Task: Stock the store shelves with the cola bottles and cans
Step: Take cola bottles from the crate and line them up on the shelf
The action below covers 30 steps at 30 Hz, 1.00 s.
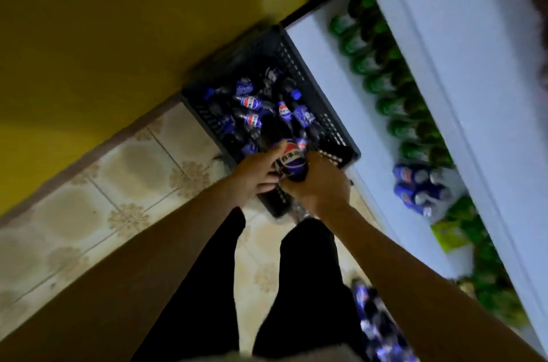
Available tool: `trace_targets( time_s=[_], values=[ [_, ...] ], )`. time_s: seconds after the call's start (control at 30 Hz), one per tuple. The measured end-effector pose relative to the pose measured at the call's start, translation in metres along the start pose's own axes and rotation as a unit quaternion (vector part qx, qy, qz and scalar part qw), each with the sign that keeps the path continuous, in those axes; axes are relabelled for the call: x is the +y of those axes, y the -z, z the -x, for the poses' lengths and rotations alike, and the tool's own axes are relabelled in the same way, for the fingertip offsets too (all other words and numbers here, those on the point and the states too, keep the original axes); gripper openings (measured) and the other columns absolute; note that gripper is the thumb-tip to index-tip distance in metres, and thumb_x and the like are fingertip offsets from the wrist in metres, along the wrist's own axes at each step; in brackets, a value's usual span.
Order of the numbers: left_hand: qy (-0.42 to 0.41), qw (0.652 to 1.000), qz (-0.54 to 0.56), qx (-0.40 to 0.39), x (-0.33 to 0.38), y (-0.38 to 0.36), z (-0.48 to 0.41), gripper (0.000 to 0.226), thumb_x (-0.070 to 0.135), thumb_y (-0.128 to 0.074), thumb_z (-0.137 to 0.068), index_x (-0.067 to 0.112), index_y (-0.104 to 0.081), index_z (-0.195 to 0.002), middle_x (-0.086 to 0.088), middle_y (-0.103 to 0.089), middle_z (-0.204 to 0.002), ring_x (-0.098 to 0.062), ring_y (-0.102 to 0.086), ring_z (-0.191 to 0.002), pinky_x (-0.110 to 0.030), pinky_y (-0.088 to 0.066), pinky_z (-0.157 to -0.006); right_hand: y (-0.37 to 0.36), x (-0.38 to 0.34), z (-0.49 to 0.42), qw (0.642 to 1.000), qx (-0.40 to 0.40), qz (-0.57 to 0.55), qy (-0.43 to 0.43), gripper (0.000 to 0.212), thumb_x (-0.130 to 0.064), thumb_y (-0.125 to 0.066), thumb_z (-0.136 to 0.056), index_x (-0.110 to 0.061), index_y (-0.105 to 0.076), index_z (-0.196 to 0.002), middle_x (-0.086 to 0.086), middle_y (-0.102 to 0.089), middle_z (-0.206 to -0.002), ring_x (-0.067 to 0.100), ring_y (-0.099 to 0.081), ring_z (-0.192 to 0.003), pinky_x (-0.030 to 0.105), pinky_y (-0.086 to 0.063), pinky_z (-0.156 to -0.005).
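Both hands met over the near end of a dark plastic crate (pixel 296 65) that stood on the tiled floor (pixel 118 183), pushed up against the foot of a white shelf unit (pixel 320 65). Between them was one cola bottle (pixel 289 161), its round red, white and blue label facing up toward the camera. The left hand (pixel 255 174) gripped it from the left, thumb lying up along the side of the bottle and the other fingers curled underneath. The right hand (pixel 320 186) had its back to the camera and its fingers wrapped round the bottle from the right, so the fingertips themselves were hidden. The bottle was just above the crate's load, and whether it touched the bottles below could not be told. Inside the crate lay a jumble of loose bottles (pixel 252 102) with blue caps and the same label, pointing every which way. On the shelf to the right stood a long row of green bottles (pixel 382 85), and beyond them, nearer the person, a small group of blue cans (pixel 421 186). Further along were yellow-green packets, too blurred to make out. A blurred blue-and-white pack (pixel 376 326) sat on the floor by the right leg of the black trousers (pixel 305 272). A yellow wall (pixel 118 20) rose behind the crate
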<state>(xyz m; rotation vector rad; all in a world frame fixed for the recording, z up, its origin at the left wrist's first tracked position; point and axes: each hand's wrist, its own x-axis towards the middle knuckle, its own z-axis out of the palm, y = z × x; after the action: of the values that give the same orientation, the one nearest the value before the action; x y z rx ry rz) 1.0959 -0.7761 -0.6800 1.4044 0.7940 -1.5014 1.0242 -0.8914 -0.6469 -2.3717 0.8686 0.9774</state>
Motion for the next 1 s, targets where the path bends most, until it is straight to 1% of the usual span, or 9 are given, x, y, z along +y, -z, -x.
trace_targets(
  time_s=[0.1,0.17,0.23,0.3,0.47,0.53,0.73,0.87,1.0],
  values=[
    [-0.005,0.999,-0.027,-0.020,-0.009,-0.005,0.041,0.061,0.058,-0.067,-0.077,0.019,-0.050,-0.120,-0.004,-0.062,-0.111,-0.013,-0.064,-0.079,-0.026,-0.052,-0.060,0.000,-0.003,0.061,0.996,0.069,-0.044,-0.019,0.055,-0.057,-0.065,-0.071,-0.022,-0.054,-0.112,0.002,-0.066,-0.097,0.025,-0.064,-0.088,0.030,-0.047,-0.066],
    [-0.026,0.999,-0.009,-0.046,-0.024,-0.011,0.057,0.042,0.041,-0.073,-0.079,0.014,-0.059,-0.108,-0.009,-0.067,-0.111,-0.012,-0.070,-0.071,-0.026,-0.054,-0.052,-0.008,-0.002,0.095,0.991,0.103,-0.071,-0.035,0.057,-0.057,-0.065,-0.073,-0.020,-0.053,-0.115,0.003,-0.064,-0.101,0.025,-0.062,-0.090,0.030,-0.044,-0.065],
    [-0.066,0.996,0.000,-0.064,-0.042,-0.020,0.068,0.035,0.024,-0.075,-0.080,0.009,-0.063,-0.110,-0.017,-0.068,-0.110,-0.020,-0.072,-0.080,-0.032,-0.058,-0.064,-0.015,0.005,0.127,0.986,0.117,-0.113,-0.036,0.065,-0.058,-0.069,-0.073,-0.022,-0.051,-0.123,0.001,-0.063,-0.108,0.023,-0.060,-0.095,0.031,-0.047,-0.069],
    [-0.115,0.991,-0.032,-0.062,-0.052,-0.024,0.082,0.039,0.018,-0.078,-0.076,0.012,-0.063,-0.112,-0.011,-0.071,-0.104,-0.021,-0.072,-0.083,-0.032,-0.057,-0.065,-0.014,0.019,0.155,0.971,0.103,-0.215,-0.023,0.070,-0.057,-0.074,-0.071,-0.025,-0.049,-0.128,-0.005,-0.062,-0.111,0.018,-0.061,-0.095,0.031,-0.051,-0.073],
    [-0.219,0.960,-0.106,-0.136,-0.070,-0.048,0.135,0.031,0.012,-0.071,-0.081,0.015,-0.062,-0.110,-0.004,-0.074,-0.096,-0.021,-0.071,-0.085,-0.031,-0.057,-0.066,0.002,0.062,0.215,0.888,0.071,-0.454,-0.003,0.052,-0.039,-0.078,-0.076,-0.025,-0.055,-0.121,-0.011,-0.064,-0.102,0.001,-0.063,-0.086,0.009,-0.048,-0.065],
    [-0.254,0.947,-0.113,-0.163,-0.085,-0.067,0.162,0.034,0.010,-0.067,-0.084,0.011,-0.058,-0.116,-0.008,-0.072,-0.099,-0.023,-0.070,-0.088,-0.036,-0.056,-0.073,0.003,0.075,0.242,0.841,0.058,-0.538,0.024,0.039,-0.027,-0.077,-0.080,-0.023,-0.058,-0.113,-0.006,-0.067,-0.101,0.001,-0.065,-0.083,0.012,-0.050,-0.065],
    [-0.377,0.882,-0.141,-0.245,-0.149,-0.137,0.258,0.053,0.011,-0.071,-0.072,0.011,-0.053,-0.122,-0.010,-0.069,-0.105,-0.022,-0.068,-0.092,-0.036,-0.057,-0.079,-0.002,0.137,0.341,0.742,0.160,-0.641,0.114,0.033,-0.013,-0.076,-0.080,-0.018,-0.063,-0.109,-0.004,-0.070,-0.088,0.005,-0.064,-0.068,0.016,-0.046,-0.053],
    [-0.450,0.827,-0.195,-0.274,-0.194,-0.182,0.316,0.047,0.001,-0.066,-0.083,0.011,-0.051,-0.126,-0.007,-0.067,-0.106,-0.019,-0.067,-0.094,-0.034,-0.055,-0.083,-0.005,0.177,0.399,0.704,0.228,-0.651,0.169,0.035,-0.012,-0.077,-0.079,-0.019,-0.062,-0.109,-0.003,-0.071,-0.082,0.009,-0.063,-0.060,0.021,-0.044,-0.047],
    [-0.511,0.773,-0.268,-0.264,-0.224,-0.211,0.363,0.061,0.015,-0.078,-0.073,0.019,-0.050,-0.127,0.000,-0.070,-0.106,-0.014,-0.068,-0.097,-0.028,-0.055,-0.081,0.003,0.205,0.440,0.687,0.262,-0.646,0.203,0.042,-0.023,-0.076,-0.075,-0.020,-0.063,-0.114,-0.002,-0.074,-0.094,0.014,-0.068,-0.078,0.027,-0.052,-0.061]
  ],
)
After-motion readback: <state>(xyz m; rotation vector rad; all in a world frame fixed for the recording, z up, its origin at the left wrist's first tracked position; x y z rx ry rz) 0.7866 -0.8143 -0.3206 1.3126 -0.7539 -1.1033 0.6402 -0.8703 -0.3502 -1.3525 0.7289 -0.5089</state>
